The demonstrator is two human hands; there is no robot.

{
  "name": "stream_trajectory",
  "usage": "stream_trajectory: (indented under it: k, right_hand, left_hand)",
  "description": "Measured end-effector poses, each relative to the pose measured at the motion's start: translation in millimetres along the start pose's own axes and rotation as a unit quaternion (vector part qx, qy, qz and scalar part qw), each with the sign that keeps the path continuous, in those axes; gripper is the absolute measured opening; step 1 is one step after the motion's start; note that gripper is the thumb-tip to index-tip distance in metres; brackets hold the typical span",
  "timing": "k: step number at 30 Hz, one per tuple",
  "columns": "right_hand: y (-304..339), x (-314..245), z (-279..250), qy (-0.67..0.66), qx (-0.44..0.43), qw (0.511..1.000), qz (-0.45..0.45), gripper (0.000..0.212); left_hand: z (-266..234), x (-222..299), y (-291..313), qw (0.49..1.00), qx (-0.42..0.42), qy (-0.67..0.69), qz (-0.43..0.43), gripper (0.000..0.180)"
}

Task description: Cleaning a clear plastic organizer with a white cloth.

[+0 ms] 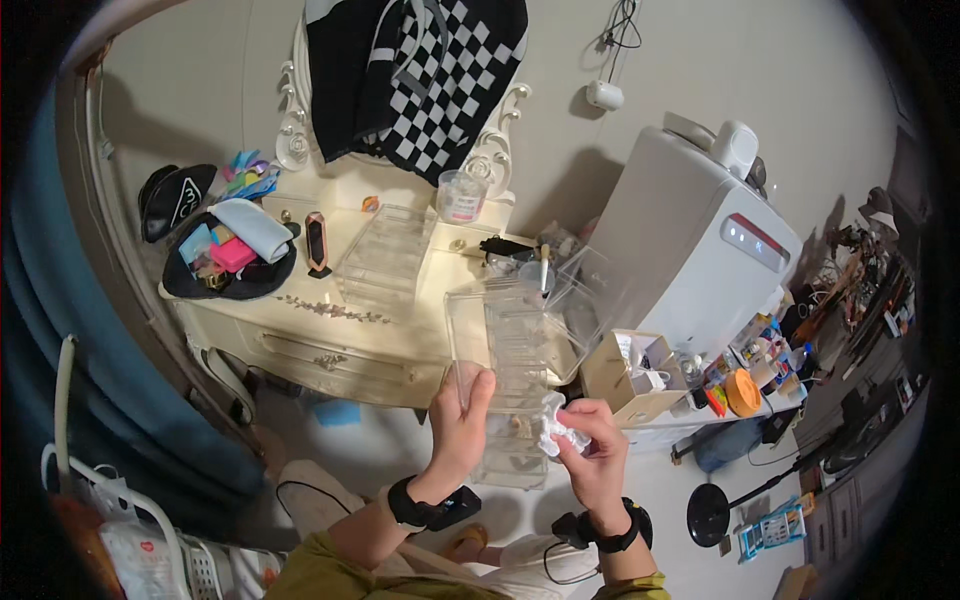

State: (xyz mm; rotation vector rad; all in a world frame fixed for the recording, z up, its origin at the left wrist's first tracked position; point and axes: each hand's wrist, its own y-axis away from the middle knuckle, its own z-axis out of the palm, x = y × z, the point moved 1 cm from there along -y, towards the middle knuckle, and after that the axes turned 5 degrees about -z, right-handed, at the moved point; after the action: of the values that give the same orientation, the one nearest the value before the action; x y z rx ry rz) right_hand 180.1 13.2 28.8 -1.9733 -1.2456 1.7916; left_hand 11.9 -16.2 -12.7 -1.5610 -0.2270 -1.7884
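Note:
A clear plastic organizer (515, 345) with several stepped compartments is held up in front of me, past the dresser's front edge. My left hand (458, 425) grips its left side, thumb on the near face and fingers mostly hidden behind. Pinched in my right hand (597, 450) is a crumpled white wipe (553, 424), right at the organizer's lower right edge. Whether the wipe presses on the plastic I cannot tell. A second clear organizer (385, 255) stands on the cream dresser (290, 345), beyond my left hand.
On the dresser are a black bag (225, 285) of small items, a dark bottle (317, 243) and a clear tub (462, 197). To the right stand a cardboard box (610, 380) and a large white appliance (690, 240). A black round-based stand (708, 515) is on the floor.

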Motion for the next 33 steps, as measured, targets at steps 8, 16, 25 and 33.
stream_trajectory:
  k: [8, 16, 25, 33]
  right_hand:
    - [-7.9, 12.0, -14.7, 0.07, -0.117, 0.99, -0.046, 0.033]
    - [-21.6, 14.3, -17.6, 0.176, -0.274, 0.942, -0.076, 0.055]
    - [-35.8, 10.1, -21.3, 0.094, -0.495, 0.85, 0.153, 0.061]
    - [-34.9, 16.3, -28.2, 0.182, -0.536, 0.818, 0.106, 0.038]
  left_hand:
    - [13.5, 8.2, 3.8, 0.999, 0.032, -0.016, 0.011, 0.029]
    - [12.7, 8.5, 3.0, 0.993, -0.002, -0.114, 0.026, 0.036]
    - [15.6, 13.1, 7.4, 0.991, -0.058, -0.114, 0.031, 0.038]
    - [13.9, 4.8, 3.1, 0.987, -0.101, -0.122, 0.028, 0.036]
